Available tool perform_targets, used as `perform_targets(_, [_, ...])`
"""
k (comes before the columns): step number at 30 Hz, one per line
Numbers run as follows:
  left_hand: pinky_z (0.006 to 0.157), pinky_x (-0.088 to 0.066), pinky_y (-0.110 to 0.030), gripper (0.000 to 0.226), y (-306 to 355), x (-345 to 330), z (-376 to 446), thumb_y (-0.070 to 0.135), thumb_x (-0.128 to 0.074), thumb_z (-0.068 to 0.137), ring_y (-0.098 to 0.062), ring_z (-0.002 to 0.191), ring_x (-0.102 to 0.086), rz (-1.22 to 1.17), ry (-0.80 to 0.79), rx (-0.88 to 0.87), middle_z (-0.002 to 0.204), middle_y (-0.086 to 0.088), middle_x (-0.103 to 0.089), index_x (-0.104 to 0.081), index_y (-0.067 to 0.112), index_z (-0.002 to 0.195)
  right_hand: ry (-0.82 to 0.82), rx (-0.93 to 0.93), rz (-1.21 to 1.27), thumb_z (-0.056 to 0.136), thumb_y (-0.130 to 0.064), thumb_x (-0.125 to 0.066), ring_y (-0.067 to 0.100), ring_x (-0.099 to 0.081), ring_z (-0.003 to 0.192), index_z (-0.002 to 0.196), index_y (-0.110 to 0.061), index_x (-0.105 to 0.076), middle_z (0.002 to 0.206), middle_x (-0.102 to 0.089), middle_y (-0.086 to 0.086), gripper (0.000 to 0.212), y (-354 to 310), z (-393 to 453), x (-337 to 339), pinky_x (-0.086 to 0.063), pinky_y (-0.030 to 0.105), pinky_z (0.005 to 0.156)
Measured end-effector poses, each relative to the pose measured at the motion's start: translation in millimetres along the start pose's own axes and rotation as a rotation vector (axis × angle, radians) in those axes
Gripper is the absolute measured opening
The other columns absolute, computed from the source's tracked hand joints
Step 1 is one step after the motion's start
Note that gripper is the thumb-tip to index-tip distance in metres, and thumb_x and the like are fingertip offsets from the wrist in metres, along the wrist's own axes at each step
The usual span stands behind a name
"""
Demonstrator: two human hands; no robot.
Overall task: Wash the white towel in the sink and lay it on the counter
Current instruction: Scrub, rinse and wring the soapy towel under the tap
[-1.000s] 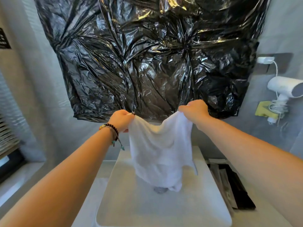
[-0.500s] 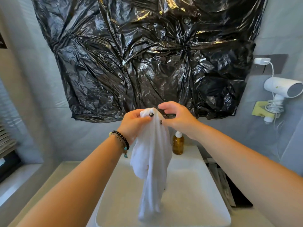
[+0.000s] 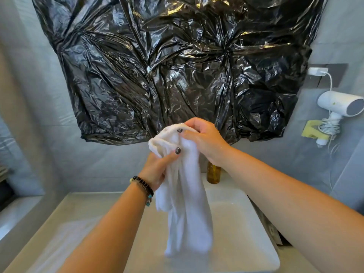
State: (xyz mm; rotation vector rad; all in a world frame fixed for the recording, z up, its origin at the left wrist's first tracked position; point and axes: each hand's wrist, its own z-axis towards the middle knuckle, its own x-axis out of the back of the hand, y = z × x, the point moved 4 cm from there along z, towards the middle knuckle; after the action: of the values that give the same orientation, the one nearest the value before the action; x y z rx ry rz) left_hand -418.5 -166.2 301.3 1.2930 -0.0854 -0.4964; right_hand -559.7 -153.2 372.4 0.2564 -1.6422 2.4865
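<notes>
The white towel [image 3: 187,196] hangs gathered into a loose rope above the sink [image 3: 256,233], its upper end bunched between both hands and its lower end dangling over the basin, apparently clear of the bottom. The right hand [image 3: 204,140] closes over the top of the bunch; its fingers [image 3: 189,133] pinch the cloth. The left hand [image 3: 157,170] grips just below, thumb pressed across the folds, a bead bracelet [image 3: 143,184] on the wrist. Judged from its drape, the towel is soft and limp, likely wet and therefore heavier than it looks; it will sag and drip from any point not supported. Two adjacent corners or one long edge would be the best hold for spreading it flat. The table [image 3: 78,223] offers bare room along the sink's left edge, toward the near-left corner. On the right edge, dark flat items [image 3: 273,231] crowd the surface. A brown bottle [image 3: 213,174] stands at the back edge behind the towel, near enough to be knocked by a swing. A hair dryer [image 3: 340,105] hangs on the wall to the right, and a black plastic sheet [image 3: 177,66] covers the wall above.
</notes>
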Motion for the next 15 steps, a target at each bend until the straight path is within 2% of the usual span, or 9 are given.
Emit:
perform_targets(2, [0.093, -0.052, -0.049, 0.067, -23.1, -6.5, -6.5, 0.027, -0.086, 0.060, -0.034, 0.113, -0.063, 0.018, 0.017, 0.101, 0.118, -0.015, -0.069, -0.063, 0.010, 0.121, 0.035, -0.014, 0.057, 0.086, -0.010, -0.066, 0.021, -0.053, 0.081, 0.085, -0.013, -0.063, 0.088, -0.058, 0.010, 0.004, -4.9, 6.4, -6.9, -0.043, 0.036, 0.072])
perform_targets(4, [0.092, -0.053, -0.051, 0.073, -46.1, -11.7, -12.1, 0.029, -0.090, 0.054, -0.036, 0.109, -0.065, 0.025, 0.029, 0.171, 0.114, -0.017, -0.070, -0.064, 0.007, 0.119, 0.081, -0.054, 0.146, 0.087, -0.012, -0.066, 0.023, -0.055, 0.082, 0.088, -0.011, -0.062, 0.090, -0.059, 0.012, 0.004, -10.3, 14.1, -7.7, -0.044, 0.037, 0.072])
perform_targets(7, [0.082, -0.056, -0.042, 0.071, -69.7, -18.3, -15.3, 0.032, -0.091, 0.046, -0.030, 0.099, -0.070, 0.026, 0.081, 0.209, 0.105, -0.013, -0.074, -0.069, 0.008, 0.109, 0.163, -0.109, 0.252, 0.091, -0.014, -0.063, 0.022, -0.057, 0.084, 0.089, -0.012, -0.061, 0.090, -0.061, 0.010, 0.003, -17.4, 23.2, 2.1, -0.047, 0.036, 0.072])
perform_targets(10, [0.082, -0.058, -0.036, 0.067, -90.7, -29.4, -16.9, 0.038, -0.089, 0.047, -0.018, 0.098, -0.070, 0.165, 0.050, 0.253, 0.101, -0.001, -0.075, -0.069, 0.017, 0.107, 0.249, -0.131, 0.319, 0.091, -0.016, -0.063, 0.020, -0.061, 0.082, 0.092, -0.012, -0.061, 0.089, -0.063, 0.008, 0.004, -13.3, 28.0, 21.1, -0.052, 0.033, 0.069])
perform_targets(12, [0.081, -0.059, -0.033, 0.062, -110.2, -32.1, -18.2, 0.041, -0.090, 0.049, -0.011, 0.095, -0.070, 0.305, 0.012, 0.315, 0.100, 0.006, -0.075, -0.069, 0.024, 0.105, 0.312, -0.139, 0.383, 0.088, -0.017, -0.065, 0.023, -0.065, 0.085, 0.092, -0.011, -0.064, 0.093, -0.065, 0.012, 0.006, -1.4, 27.9, 40.0, -0.055, 0.038, 0.074])
perform_targets(15, [0.074, -0.058, -0.027, 0.051, -134.9, -18.1, -19.5, 0.033, -0.087, 0.052, -0.011, 0.091, -0.069, 0.296, 0.115, 0.363, 0.097, 0.006, -0.075, -0.071, 0.023, 0.100, 0.417, -0.177, 0.354, 0.084, -0.015, -0.064, 0.026, -0.065, 0.087, 0.091, -0.009, -0.066, 0.095, -0.065, 0.015, 0.009, 30.8, 16.8, 78.6, -0.053, 0.039, 0.073])
